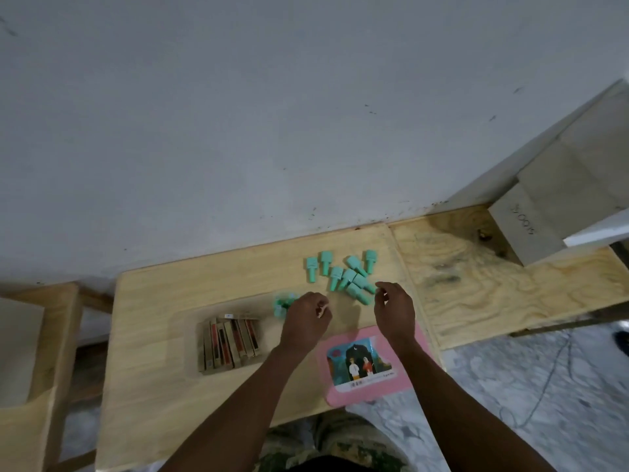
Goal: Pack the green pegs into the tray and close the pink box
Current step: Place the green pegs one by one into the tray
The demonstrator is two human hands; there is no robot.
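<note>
Pegs (pixel 350 279) of hard green plastic, surely light, each a square cap on a narrower stem, lie heaped just past my right hand (pixel 393 308), loose and holding nothing; I would pinch 1 by its stem. My left hand (pixel 308 316) curls beside the tray (pixel 279 310); whether it grips anything I cannot tell. Pink box (pixel 360 366) lies under my right wrist.

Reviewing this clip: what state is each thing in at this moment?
green pegs: loose pile lying on the table, unpacked
left hand: fingers curled, grip unclear
right hand: fingers loosely curled, nothing seen held
green cluster: blurred, beside the left hand, unreadable
pink box: flat, picture up, open or closed unclear
card stack: bunched together, untouched
</note>
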